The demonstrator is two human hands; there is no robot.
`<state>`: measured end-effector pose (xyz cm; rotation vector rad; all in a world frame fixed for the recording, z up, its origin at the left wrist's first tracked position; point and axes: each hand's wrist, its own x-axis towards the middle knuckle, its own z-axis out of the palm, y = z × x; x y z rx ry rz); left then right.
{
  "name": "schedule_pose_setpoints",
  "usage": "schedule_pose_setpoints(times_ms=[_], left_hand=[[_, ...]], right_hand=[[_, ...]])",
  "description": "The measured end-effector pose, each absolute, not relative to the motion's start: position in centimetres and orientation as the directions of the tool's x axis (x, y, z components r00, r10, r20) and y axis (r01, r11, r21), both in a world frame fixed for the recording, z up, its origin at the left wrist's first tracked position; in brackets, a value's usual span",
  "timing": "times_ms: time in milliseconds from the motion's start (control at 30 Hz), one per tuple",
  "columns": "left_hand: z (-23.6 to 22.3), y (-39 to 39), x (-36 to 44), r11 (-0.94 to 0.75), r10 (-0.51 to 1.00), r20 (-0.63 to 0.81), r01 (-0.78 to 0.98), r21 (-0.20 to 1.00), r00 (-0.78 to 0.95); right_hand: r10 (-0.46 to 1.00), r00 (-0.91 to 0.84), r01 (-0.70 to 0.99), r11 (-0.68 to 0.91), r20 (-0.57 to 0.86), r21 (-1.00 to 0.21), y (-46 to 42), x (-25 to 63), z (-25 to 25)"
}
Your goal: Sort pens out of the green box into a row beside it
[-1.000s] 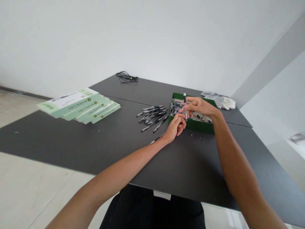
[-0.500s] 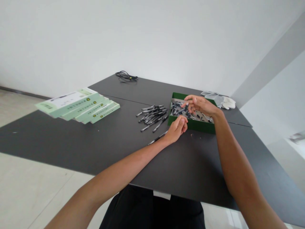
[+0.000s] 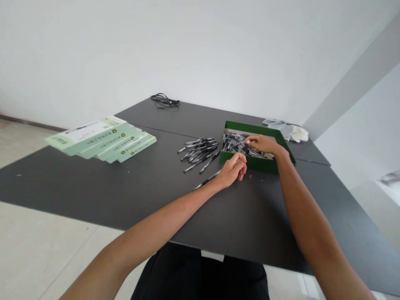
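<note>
My left hand (image 3: 233, 170) is closed, fingers curled, just in front of the near left corner of a green box (image 3: 256, 164). A short dark piece with a pale end, which looks like a pen (image 3: 246, 147), rises from beside its fingers. The fingertips of my right hand (image 3: 261, 143) pinch the pale upper end, over the box. Inside the box lie many loose black-and-clear pens (image 3: 230, 141). Left of the box is a loose pile of similar pens (image 3: 200, 151). A single pen (image 3: 203, 183) lies partly hidden by my left wrist.
A fanned stack of pale green printed boxes (image 3: 103, 139) lies on the dark table (image 3: 150, 196) at the left. A coiled black cable (image 3: 165, 101) is at the back edge. White gloves (image 3: 298, 133) and clear plastic lie behind the green box, by the wall.
My right hand has come down and its spread fingers have drawn together on the upper end of the pen. My left hand has hardly moved.
</note>
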<state>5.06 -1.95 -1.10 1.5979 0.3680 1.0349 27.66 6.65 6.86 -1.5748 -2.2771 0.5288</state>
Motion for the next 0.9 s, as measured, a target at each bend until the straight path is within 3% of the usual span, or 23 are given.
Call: schedule_pose_setpoints(times_ms=[400, 533, 733, 900], left_hand=[[-0.9, -2.5, 5.3, -0.127, 0.675, 0.291, -0.281, 0.951, 0.678], [-0.8, -2.6, 5.0, -0.219, 0.604, 0.312, -0.223, 0.950, 0.734], [-0.1, -2.5, 4.6, -0.541, 0.513, 0.397, -0.073, 0.838, 0.761], [0.1, -2.7, 4.5, -0.490, 0.536, 0.316, -0.016, 0.872, 0.783]], right_hand=[[0.932, -0.358, 0.895, 0.326, -0.052, -0.305, 8.1, 27.9, 5.4], [0.951, -0.301, 0.920, 0.269, -0.076, -0.285, 8.0, 28.0, 5.4], [0.964, -0.258, 0.943, 0.235, -0.069, -0.237, 7.4, 27.2, 5.7], [0.970, -0.242, 0.950, 0.234, -0.012, -0.209, 7.7, 27.3, 5.6]])
